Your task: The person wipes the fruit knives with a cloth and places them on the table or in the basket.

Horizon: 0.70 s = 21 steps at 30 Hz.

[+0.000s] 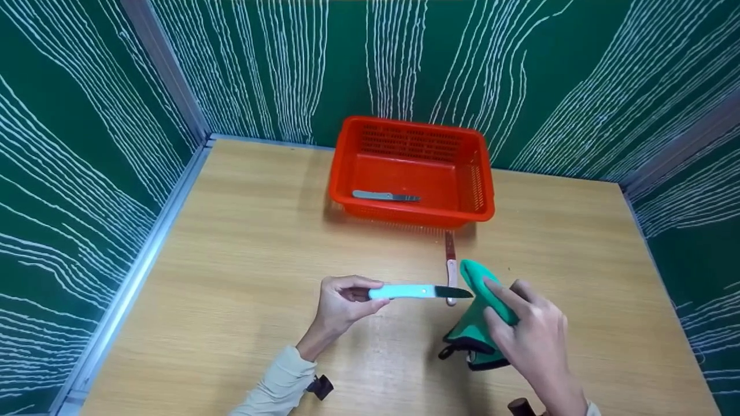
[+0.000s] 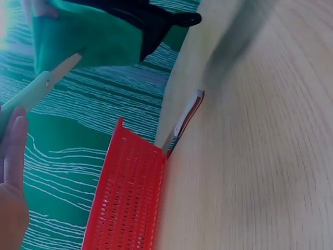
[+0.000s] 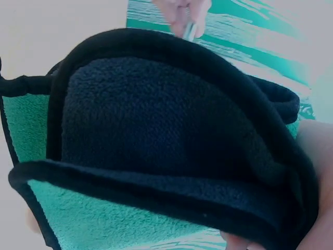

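Note:
My left hand (image 1: 341, 306) grips a small knife (image 1: 402, 291) by the butt of its pale turquoise handle. The dark blade points right, and its tip overlaps the green cloth (image 1: 477, 326) in the head view. That cloth, folded and edged in black with a small loop, is pinched between the thumb and fingers of my right hand (image 1: 535, 332). Seen from the right wrist, the cloth (image 3: 130, 109) fills most of the view and shows a dark fuzzy inner side. In the left wrist view the knife's blade (image 2: 67, 65) lies across the green side.
A red perforated basket (image 1: 483, 173) stands against the back wall, with a grey-handled knife (image 1: 373, 195) lying inside. Another knife (image 1: 451, 271) with a pale handle lies on the wooden table (image 1: 243, 260), blade toward the basket. Green white-lined walls (image 1: 347, 69) enclose the table.

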### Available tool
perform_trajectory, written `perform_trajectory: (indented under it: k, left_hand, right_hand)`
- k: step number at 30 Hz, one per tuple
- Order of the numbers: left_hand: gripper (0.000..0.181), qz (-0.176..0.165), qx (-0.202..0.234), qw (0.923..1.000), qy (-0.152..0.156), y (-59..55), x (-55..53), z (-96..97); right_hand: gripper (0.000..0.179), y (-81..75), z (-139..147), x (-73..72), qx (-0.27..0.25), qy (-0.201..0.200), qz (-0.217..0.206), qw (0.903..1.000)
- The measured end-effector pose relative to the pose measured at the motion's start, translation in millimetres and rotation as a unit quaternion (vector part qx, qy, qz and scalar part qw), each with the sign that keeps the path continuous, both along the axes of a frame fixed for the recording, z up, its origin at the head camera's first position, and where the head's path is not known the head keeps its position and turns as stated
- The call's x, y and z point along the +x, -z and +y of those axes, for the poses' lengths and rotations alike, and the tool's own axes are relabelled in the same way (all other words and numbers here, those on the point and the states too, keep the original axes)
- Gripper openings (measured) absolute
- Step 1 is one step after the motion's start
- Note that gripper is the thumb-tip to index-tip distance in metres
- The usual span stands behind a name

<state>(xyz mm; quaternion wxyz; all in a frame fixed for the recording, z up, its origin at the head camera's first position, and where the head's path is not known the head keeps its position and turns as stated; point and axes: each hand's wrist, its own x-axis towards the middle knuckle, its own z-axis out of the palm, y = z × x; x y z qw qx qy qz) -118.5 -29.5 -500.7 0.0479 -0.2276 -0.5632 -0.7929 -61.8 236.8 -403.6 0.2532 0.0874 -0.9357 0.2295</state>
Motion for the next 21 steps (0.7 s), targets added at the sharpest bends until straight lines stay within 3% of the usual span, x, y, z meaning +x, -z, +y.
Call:
perform_trajectory:
  k: [3, 10, 17, 21]
  left_hand:
    - [0.025, 0.002, -0.004, 1.0000, 0.003, -3.0, 1.9, 2.5]
    - [0.024, 0.004, 0.003, 0.9999, 0.016, -22.0, 8.7, 6.0]
    - [0.025, -0.009, 0.017, 0.9997, 0.016, -6.0, 3.3, 9.7]
    - [0.026, -0.014, 0.020, 0.9997, 0.007, -2.6, 2.4, 8.0]
  right_hand:
    - [0.030, -2.6, -8.9, 0.7, 0.010, -0.012, -0.008, 0.9998]
    - [0.032, 2.9, -26.6, -0.3, 0.055, -0.053, -0.044, 0.9961]
    - [0.031, 12.1, -31.1, -0.9, 0.094, -0.060, -0.091, 0.9896]
    - [0.031, 14.9, -28.4, -2.6, 0.100, -0.054, -0.097, 0.9887]
